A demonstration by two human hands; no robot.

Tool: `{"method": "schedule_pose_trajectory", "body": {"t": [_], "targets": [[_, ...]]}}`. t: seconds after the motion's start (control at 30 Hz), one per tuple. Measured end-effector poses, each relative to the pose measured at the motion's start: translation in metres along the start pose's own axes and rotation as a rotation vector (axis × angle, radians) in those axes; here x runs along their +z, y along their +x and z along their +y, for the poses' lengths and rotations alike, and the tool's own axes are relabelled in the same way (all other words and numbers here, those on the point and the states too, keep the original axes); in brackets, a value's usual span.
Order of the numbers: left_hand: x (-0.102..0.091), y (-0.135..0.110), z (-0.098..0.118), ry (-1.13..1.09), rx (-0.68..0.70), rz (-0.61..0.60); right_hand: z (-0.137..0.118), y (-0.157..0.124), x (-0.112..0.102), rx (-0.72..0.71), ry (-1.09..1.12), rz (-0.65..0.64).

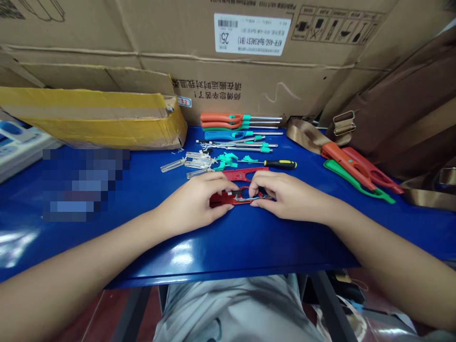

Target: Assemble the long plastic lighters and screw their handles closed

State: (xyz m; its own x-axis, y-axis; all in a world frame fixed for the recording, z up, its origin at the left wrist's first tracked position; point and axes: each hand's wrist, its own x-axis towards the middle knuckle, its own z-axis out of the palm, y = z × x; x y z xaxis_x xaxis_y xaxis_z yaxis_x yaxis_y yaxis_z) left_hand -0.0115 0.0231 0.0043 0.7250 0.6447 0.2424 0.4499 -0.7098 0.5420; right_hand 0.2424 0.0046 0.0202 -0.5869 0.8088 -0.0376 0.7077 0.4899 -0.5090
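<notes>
On the blue table, my left hand point(199, 199) is closed on the left end of a red lighter casing half point(221, 198), thumb along its near edge. A small black-and-white part and thin wires lie in the casing by the trigger hole. My right hand point(285, 192) is closed at the casing's right end, thumb and forefinger bent over the wires; what lies under its palm is partly hidden. Just behind sits the other red casing half point(245, 175). Beyond it are several teal plastic parts point(225, 160), clear fuel tanks point(197, 161) and a yellow-black screwdriver point(281, 164).
Several long-nosed lighters point(221, 118) and metal nozzle tubes point(249, 146) lie at the back. Orange, red and green casings point(352, 166) rest at right beside a brown strap point(302, 135). A yellow-taped carton point(135, 118) stands left, a large cardboard box point(142, 28) behind.
</notes>
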Motion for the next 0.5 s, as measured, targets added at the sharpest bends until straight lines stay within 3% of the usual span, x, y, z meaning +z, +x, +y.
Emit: {"method": "schedule_pose_trajectory", "body": {"t": [0.5], "targets": [[-0.0003, 0.0005, 0.0004, 0.035, 0.02, -0.004, -0.0001, -0.0035, -0.0037, -0.098, 0.016, -0.036]]}}
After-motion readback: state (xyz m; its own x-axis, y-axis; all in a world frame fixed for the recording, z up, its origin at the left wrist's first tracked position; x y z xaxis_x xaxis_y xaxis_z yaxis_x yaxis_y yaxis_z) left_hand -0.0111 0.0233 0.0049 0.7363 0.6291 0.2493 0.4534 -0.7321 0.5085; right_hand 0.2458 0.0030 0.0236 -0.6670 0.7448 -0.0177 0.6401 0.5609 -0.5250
